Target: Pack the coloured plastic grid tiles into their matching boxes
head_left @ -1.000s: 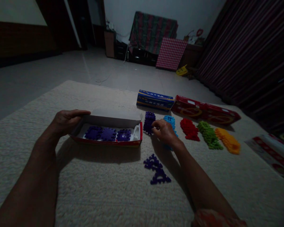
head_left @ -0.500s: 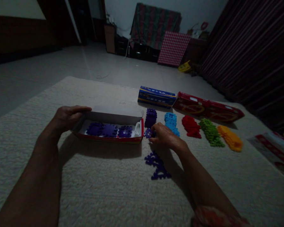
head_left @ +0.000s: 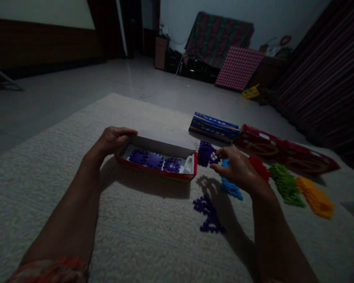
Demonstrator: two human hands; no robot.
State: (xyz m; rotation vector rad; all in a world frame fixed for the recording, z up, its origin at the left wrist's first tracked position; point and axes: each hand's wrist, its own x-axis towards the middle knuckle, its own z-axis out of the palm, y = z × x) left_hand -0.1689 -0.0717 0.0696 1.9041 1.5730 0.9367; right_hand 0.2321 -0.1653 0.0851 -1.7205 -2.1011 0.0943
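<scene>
My left hand [head_left: 113, 139] grips the left end of an open red and white box [head_left: 156, 171] that holds several purple plastic pieces [head_left: 153, 160]. Raised just right of the box, my right hand [head_left: 238, 169] pinches a purple piece [head_left: 214, 158] between thumb and fingers. A stack of purple pieces [head_left: 204, 152] stands behind that hand. Two loose purple pieces [head_left: 208, 214] lie on the rug in front of it. A blue pile [head_left: 230, 188] lies partly under my right hand.
Red [head_left: 259, 167], green [head_left: 284, 179] and orange [head_left: 314, 196] piles of pieces lie in a row to the right on the cream rug [head_left: 135, 232]. A blue box [head_left: 214, 126] and a long red box [head_left: 286, 149] lie behind them. Bare floor and furniture are farther back.
My right hand has lifted off the rug with a purple piece and moved up beside the box's right end. The camera view has shifted left. My left hand keeps its hold on the box.
</scene>
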